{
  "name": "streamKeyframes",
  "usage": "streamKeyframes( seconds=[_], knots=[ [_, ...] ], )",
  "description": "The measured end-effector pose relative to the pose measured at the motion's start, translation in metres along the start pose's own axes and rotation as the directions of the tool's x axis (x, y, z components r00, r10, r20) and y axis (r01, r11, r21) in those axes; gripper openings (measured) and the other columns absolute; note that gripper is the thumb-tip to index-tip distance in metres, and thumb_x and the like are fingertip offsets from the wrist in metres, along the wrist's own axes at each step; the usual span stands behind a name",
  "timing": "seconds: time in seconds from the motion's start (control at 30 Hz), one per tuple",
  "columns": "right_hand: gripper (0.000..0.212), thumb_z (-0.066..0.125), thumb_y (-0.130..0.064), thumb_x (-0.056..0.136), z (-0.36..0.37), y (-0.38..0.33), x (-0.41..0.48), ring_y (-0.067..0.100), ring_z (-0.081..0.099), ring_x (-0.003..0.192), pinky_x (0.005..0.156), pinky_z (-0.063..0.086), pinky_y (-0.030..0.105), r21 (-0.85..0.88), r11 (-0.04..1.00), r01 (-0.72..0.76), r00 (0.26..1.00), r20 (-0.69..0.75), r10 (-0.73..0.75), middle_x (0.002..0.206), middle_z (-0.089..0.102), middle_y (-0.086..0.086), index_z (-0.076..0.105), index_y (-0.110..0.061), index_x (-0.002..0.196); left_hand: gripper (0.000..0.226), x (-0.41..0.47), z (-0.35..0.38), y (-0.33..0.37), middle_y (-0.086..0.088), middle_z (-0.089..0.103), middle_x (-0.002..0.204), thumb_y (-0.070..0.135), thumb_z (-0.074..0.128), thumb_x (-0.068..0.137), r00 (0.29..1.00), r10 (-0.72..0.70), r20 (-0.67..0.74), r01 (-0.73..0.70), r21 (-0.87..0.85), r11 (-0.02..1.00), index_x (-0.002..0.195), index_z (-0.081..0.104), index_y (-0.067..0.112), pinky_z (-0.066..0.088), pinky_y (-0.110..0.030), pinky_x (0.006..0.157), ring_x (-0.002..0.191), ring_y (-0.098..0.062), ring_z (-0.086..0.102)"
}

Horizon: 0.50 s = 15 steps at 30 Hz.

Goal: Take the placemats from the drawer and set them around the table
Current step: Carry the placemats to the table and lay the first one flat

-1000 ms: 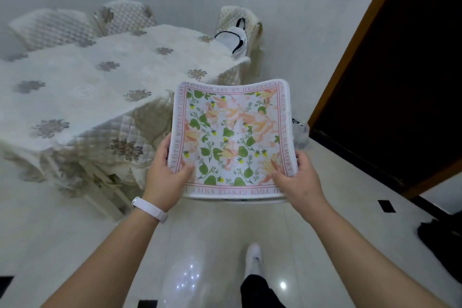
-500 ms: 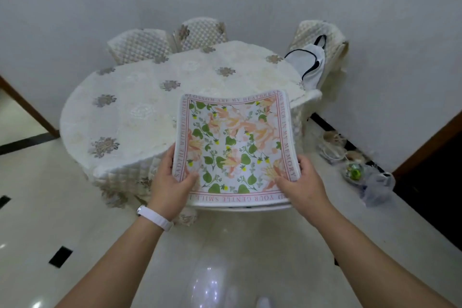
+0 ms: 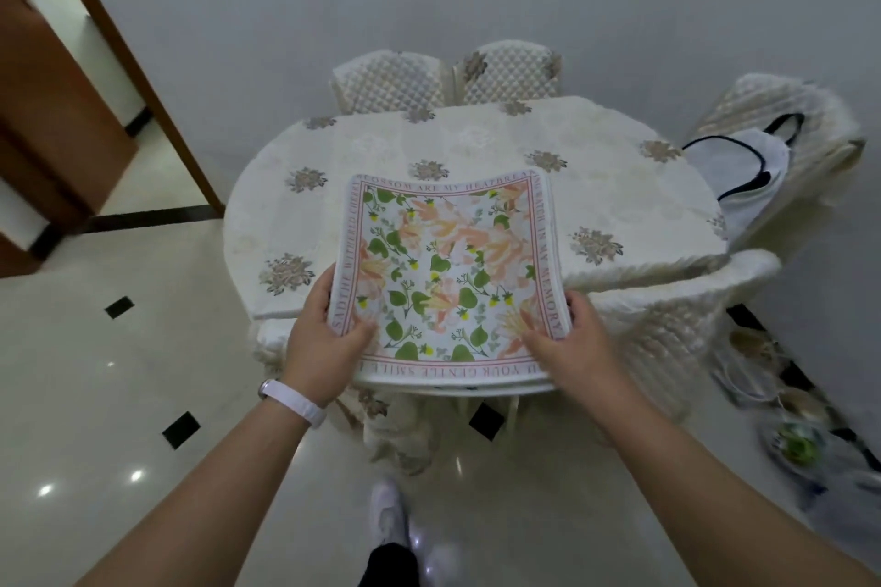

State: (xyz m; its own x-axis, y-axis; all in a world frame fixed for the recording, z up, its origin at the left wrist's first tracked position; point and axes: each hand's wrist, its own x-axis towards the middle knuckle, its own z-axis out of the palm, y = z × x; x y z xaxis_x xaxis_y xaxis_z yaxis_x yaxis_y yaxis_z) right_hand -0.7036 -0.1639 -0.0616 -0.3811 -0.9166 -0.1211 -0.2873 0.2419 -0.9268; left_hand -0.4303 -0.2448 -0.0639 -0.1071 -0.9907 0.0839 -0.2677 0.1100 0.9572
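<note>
in the centre of the frame both hands, left hand (image 3: 320, 338) and right hand (image 3: 574, 343), pinch the placemats (image 3: 448, 276) stack above the desk (image 3: 476, 148), none laid yet.

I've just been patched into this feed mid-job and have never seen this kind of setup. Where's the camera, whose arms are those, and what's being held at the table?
There is no machine here. A person wears one wide-angle camera on the head, looking forward and down, so the arms are their own. The left hand, which has a white wristband, and the right hand each grip a side of a stack of placemats printed with flowers. The stack is held at the near edge of the round table. The table has a cream cloth, and no placemat is laid out on the part in view. Covered chairs stand around it.
</note>
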Motion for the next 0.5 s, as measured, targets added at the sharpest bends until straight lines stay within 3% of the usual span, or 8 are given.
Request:
streamKeyframes(
  seconds=[0.13,0.23,0.4,0.5],
  knots=[
    [0.044,0.075,-0.023,0.085,0.04,-0.017,0.055,0.006,0.067,0.084,0.064,0.057,0.024,-0.075,0.997,0.01,1.0,-0.004,-0.01,0.104,0.063,-0.012,0.047,-0.029,0.118,0.068,0.059,-0.019,-0.029,0.009,0.062,0.125,0.007,0.071,0.083,1.0,0.005,-0.021,-0.005,-0.014,1.0,0.138,0.043,0.035,0.057,-0.047,0.087,0.109,-0.014,0.063],
    [0.044,0.075,-0.024,0.084,0.074,-0.03,0.098,0.007,0.069,0.085,0.07,0.06,0.031,-0.096,0.995,-0.017,1.0,-0.018,0.015,0.104,0.065,-0.011,0.046,-0.028,0.118,0.068,0.112,-0.036,-0.05,0.011,0.061,0.124,0.007,0.07,0.083,1.0,0.022,-0.011,-0.023,-0.02,1.0,0.139,0.043,0.035,0.057,-0.044,0.086,0.108,-0.01,0.063],
    [0.039,0.074,-0.032,0.085,0.132,-0.062,0.16,0.006,0.07,0.081,0.073,0.06,0.034,-0.102,0.994,-0.027,0.998,-0.056,0.021,0.099,0.069,-0.011,0.052,-0.026,0.116,0.066,0.19,-0.073,-0.069,0.019,0.058,0.124,0.003,0.067,0.086,0.999,0.042,0.0,-0.042,-0.033,0.999,0.138,0.043,0.036,0.055,-0.018,0.078,0.108,0.003,0.059],
    [0.039,0.075,-0.033,0.084,0.16,-0.079,0.189,0.007,0.069,0.082,0.073,0.059,0.033,-0.089,0.995,-0.036,0.996,-0.087,0.028,0.098,0.068,-0.01,0.052,-0.028,0.115,0.067,0.229,-0.094,-0.076,0.022,0.057,0.123,0.002,0.068,0.085,0.998,0.066,0.004,-0.066,-0.033,0.997,0.14,0.043,0.031,0.053,-0.015,0.079,0.108,0.005,0.059]
  ],
)
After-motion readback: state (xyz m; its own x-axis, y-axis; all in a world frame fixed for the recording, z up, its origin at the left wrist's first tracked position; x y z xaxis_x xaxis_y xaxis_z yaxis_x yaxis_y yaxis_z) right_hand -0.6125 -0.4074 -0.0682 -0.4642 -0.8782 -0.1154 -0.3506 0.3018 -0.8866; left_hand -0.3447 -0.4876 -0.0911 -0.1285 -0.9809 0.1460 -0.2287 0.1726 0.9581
